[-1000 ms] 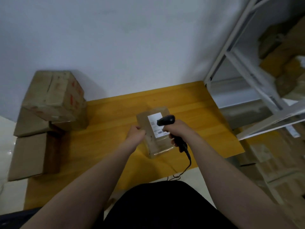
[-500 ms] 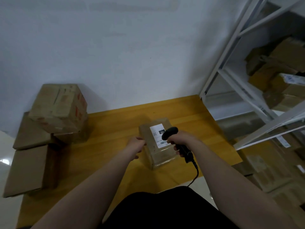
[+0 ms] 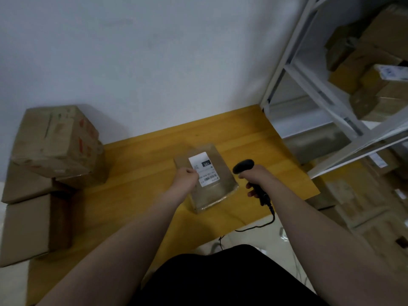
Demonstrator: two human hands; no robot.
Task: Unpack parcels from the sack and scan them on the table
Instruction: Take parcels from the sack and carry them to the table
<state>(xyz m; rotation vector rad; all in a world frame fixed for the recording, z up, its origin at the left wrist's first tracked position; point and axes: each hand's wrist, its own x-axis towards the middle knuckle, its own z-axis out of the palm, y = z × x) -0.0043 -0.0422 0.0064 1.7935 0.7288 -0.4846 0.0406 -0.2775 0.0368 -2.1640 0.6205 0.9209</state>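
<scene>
A small cardboard parcel [image 3: 217, 191] wrapped in clear tape lies on the yellow wooden table [image 3: 141, 164], its white label facing up. My left hand [image 3: 185, 178] holds the parcel's left edge, thumb on the label. My right hand [image 3: 256, 177] grips a black corded barcode scanner [image 3: 244, 166], held just right of the parcel with its head pointing left toward the label. No sack is in view.
Several cardboard boxes [image 3: 55, 142] are stacked on the table's left end. A white metal shelf rack [image 3: 326, 102] holding more boxes stands at the right. The scanner cable [image 3: 258, 226] hangs over the table's near edge. More boxes sit on the floor at the right.
My right hand has drawn the scanner off the label to the parcel's right side. My left hand has shifted further onto the parcel's top, beside the label.
</scene>
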